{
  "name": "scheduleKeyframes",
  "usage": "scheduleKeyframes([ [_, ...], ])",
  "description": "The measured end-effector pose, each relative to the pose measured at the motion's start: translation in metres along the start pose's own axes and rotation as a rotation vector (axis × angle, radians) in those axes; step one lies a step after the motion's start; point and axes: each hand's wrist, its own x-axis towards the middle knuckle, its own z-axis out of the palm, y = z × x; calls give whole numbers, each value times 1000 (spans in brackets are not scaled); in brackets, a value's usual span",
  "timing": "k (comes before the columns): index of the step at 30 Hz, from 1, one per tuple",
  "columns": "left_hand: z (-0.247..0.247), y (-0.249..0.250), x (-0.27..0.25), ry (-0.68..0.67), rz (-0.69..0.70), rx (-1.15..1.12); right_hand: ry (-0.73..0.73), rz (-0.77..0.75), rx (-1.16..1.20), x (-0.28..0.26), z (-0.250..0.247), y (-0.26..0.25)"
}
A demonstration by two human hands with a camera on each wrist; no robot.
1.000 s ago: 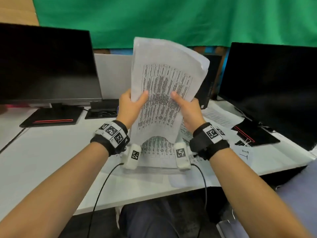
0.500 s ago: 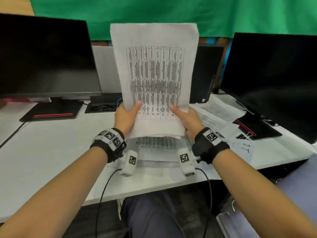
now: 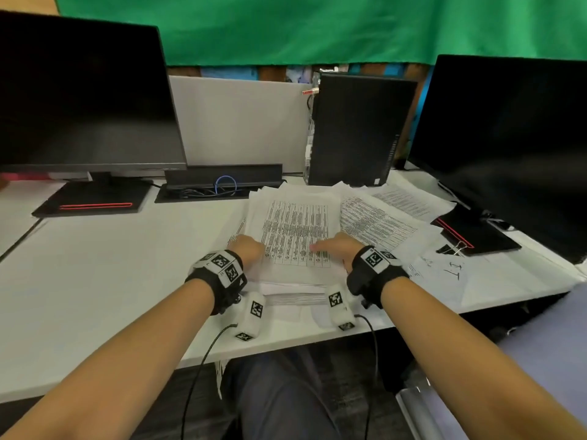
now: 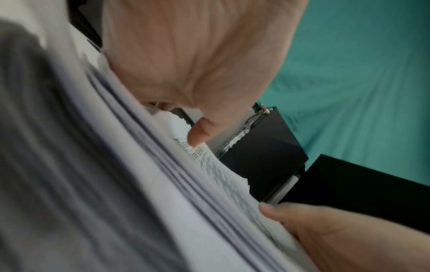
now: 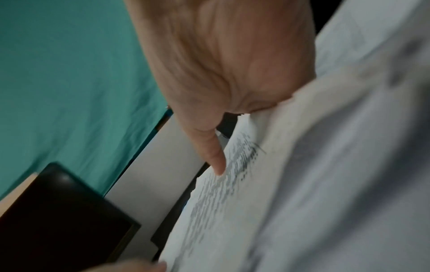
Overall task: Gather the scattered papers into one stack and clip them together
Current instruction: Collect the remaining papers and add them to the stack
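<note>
A thick stack of printed papers (image 3: 295, 236) lies flat on the white desk (image 3: 95, 268), over more sheets beneath it. My left hand (image 3: 247, 249) grips its near left side and my right hand (image 3: 336, 249) its near right side. The left wrist view shows the stack's edge (image 4: 177, 184) running into my left hand (image 4: 197, 132), thumb on the top sheet. In the right wrist view my right hand (image 5: 214, 158) holds the stack (image 5: 232, 202) the same way. Loose printed sheets (image 3: 378, 220) lie to the right. A black binder clip (image 3: 452, 248) sits beyond them.
A dark monitor (image 3: 82, 90) stands at the left and another monitor (image 3: 508, 138) at the right, its base beside the clip. A black computer tower (image 3: 355, 128) and a cable tray (image 3: 222, 181) stand behind the papers. A handwritten sheet (image 3: 451, 274) lies near the right front edge.
The stack was held upright above the desk in both hands; now it lies flat on the desk, and both hands have come down with it.
</note>
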Motion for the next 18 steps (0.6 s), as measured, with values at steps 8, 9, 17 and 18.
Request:
scheduleKeyframes([
  [8,-16,-19,-8,131,172,-471,8,-206,281,-12,-9,-3],
  [9,-18,-19,-15,169,239,-525,3,-261,308,-15,-10,-5],
  [17,-64,5,-60,393,769,-673,77,-660,317,-50,-19,-60],
  [18,-70,5,-62,400,808,-667,86,-696,276,-54,-19,-64],
])
